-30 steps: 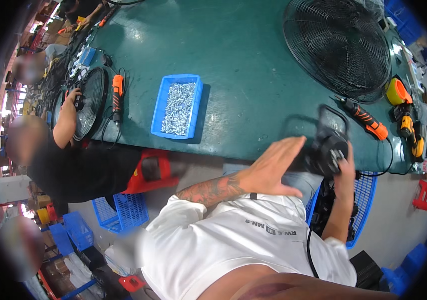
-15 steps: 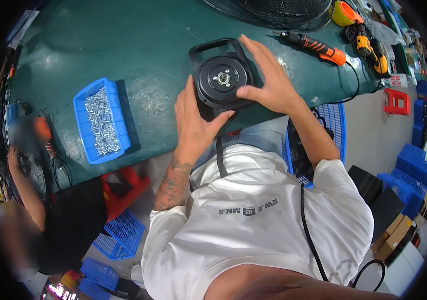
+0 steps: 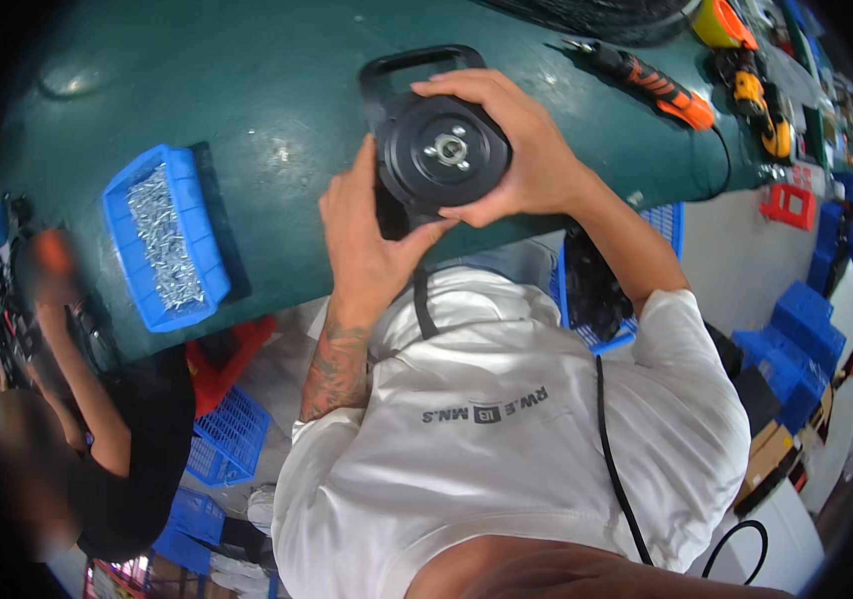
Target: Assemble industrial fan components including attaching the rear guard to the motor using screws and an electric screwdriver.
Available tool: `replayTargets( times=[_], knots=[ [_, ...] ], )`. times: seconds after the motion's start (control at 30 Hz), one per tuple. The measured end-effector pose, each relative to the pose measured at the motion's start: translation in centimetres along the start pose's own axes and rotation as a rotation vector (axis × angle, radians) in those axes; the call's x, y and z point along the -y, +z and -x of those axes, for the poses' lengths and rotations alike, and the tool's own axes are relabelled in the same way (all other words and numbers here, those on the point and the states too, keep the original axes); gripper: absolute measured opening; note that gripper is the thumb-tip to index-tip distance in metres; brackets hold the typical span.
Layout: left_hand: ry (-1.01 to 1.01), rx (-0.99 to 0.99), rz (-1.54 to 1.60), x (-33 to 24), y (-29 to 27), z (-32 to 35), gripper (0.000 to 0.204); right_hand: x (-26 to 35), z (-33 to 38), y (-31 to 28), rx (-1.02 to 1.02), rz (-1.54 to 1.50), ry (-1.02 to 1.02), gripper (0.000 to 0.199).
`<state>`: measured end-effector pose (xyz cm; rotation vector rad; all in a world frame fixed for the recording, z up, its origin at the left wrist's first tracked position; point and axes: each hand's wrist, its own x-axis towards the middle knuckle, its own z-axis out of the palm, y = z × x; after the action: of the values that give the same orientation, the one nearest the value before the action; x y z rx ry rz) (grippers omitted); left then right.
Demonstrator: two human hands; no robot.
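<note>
1 black motor housing | left hand, right hand both grasping | 1 blue screw tray

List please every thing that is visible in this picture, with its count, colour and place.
Motor housing: one, black, round with a handle, on the table's near edge, held in both hands.
Table: one, dark green, across the top.
Tray: one, blue, full of silver screws, on the table at left.
Screwdriver: one, orange and black, on the table at upper right.
Drill: one, yellow and black, far right of the table.
Crates: several, blue, on the floor at lower left and right.
Co-worker: one, dark shirt, at far left.
Cable: one, black, over the white shirt.
Left hand: grips the housing's left side.
Right hand: wraps its right side.
</note>
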<state>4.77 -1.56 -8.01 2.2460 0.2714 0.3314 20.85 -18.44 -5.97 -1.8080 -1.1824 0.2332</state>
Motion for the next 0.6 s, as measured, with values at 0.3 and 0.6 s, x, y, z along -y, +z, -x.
replayTargets(
  times=[0.3, 0.6],
  knots=[
    [0.065, 0.019, 0.005, 0.44, 0.32, 0.12, 0.108, -0.93, 0.14, 0.34, 0.0, -0.147, 0.031, 0.096],
    [-0.017, 0.062, -0.007, -0.13, -0.01, 0.31, 0.106, -0.7, 0.56, 0.66, -0.004, -0.144, 0.061, 0.097]
  ],
)
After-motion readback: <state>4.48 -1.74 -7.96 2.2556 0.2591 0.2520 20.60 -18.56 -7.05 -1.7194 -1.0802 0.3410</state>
